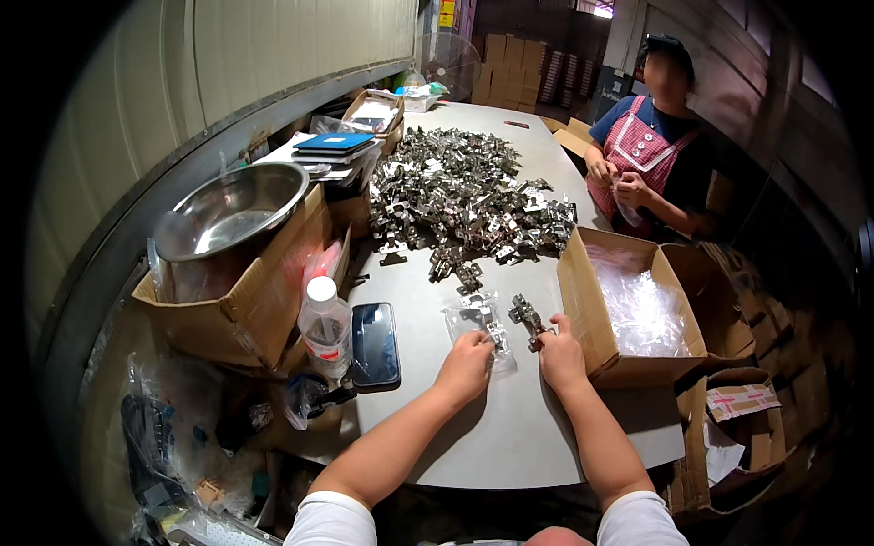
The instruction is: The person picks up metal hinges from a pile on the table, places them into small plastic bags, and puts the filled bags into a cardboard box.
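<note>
Furthest left we see a steel bowl (pixel 232 211) sitting on an open cardboard box (pixel 238 305), and below it a heap of clear bags and dark odds and ends (pixel 177 437) that the fisheye rim darkens too much for us to sort out. Just beside the box stands a clear plastic bottle with a white cap (pixel 325 326), and next to that a dark phone (pixel 374 344) lies flat on the grey table (pixel 510 428). Further back, a blue notebook (pixel 333 142) tops a stack of papers. In the middle, our left hand (pixel 466 366) rests on the near end of a small clear plastic bag (pixel 481 329), fingers curled down onto it; the bag already holds one metal piece, though the plastic blurs its shape. Our right hand (pixel 560 353) pinches a metal hinge (pixel 528 318) at its near end, just beside the bag's right edge, with its far end lying on the table. Beyond the hands a large pile of the same metal hinges (pixel 460 196) spreads across the table, single pieces hard to tell apart. To the right, an open cardboard box (pixel 583 300) holds a mass of clear bags (pixel 642 314). Further right and back, another person in a red checked apron (pixel 642 150) holds a clear bag with both hands; what is in it we cannot tell. The far right fades into shadow, with cartons cut off at the edge.
</note>
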The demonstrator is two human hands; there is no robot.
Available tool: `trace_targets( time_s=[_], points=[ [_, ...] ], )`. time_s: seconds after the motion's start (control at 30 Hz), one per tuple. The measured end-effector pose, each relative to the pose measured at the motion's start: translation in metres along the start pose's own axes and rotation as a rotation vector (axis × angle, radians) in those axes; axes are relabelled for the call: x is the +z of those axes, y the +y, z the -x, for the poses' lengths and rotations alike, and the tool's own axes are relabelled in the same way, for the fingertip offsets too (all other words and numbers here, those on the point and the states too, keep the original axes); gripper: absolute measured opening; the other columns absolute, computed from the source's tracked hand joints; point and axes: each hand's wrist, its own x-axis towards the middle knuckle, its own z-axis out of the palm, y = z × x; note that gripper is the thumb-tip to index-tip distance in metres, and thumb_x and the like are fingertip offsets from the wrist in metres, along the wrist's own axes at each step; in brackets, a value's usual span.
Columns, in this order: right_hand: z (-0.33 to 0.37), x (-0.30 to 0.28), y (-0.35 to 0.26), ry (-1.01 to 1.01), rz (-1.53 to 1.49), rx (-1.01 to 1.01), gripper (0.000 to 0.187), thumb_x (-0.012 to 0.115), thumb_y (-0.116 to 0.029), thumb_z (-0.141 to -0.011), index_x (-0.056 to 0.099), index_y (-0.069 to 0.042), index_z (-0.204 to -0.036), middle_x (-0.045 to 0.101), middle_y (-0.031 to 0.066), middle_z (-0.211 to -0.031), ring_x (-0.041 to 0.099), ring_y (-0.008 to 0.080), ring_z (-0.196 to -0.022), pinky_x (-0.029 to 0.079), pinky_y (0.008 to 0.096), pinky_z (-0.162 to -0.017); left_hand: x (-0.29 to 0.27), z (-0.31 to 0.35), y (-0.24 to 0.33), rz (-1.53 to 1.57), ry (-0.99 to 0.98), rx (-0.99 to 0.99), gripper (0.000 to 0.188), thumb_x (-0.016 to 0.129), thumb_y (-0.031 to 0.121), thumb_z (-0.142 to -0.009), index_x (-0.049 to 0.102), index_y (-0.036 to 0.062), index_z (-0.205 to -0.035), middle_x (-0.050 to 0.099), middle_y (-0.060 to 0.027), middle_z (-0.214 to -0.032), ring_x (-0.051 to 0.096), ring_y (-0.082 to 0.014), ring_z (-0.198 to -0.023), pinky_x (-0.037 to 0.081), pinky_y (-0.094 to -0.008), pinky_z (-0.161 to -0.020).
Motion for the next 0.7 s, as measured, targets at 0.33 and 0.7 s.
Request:
trace_targets(
  time_s=[0.33, 0.7],
  points=[
    [0.000, -0.025, -0.014, 0.095, -1.017, -0.066, 0.003, 0.056, -0.003, -0.090, 0.057, 0.000, -0.090, 0.041, 0.0089, -0.106, 0.055, 0.0137, -0.074, 0.048, 0.0261, -0.067, -0.013, -0.005, 0.001, 0.094, 0.130, 0.027, 0.028, 0.052, -0.010, -0.072, 0.068, -0.0024, -0.094, 0.064, -0.0165, -0.100, 0.062, -0.0326, -0.090, 0.051, -0.0325, -0.079],
    [0.008, -0.043, -0.016, -0.184, -0.499, -0.350, 0.012, 0.064, -0.001, -0.082, 0.059, -0.004, -0.093, 0.050, 0.0095, -0.105, 0.061, 0.0263, -0.082, 0.050, 0.0330, -0.072, -0.008, -0.011, -0.013, 0.369, 0.214, -0.177, 0.055, 0.048, -0.007, -0.069, 0.055, -0.0066, -0.123, 0.051, -0.0158, -0.135, 0.054, -0.0271, -0.116, 0.043, -0.0328, -0.097]
  ],
)
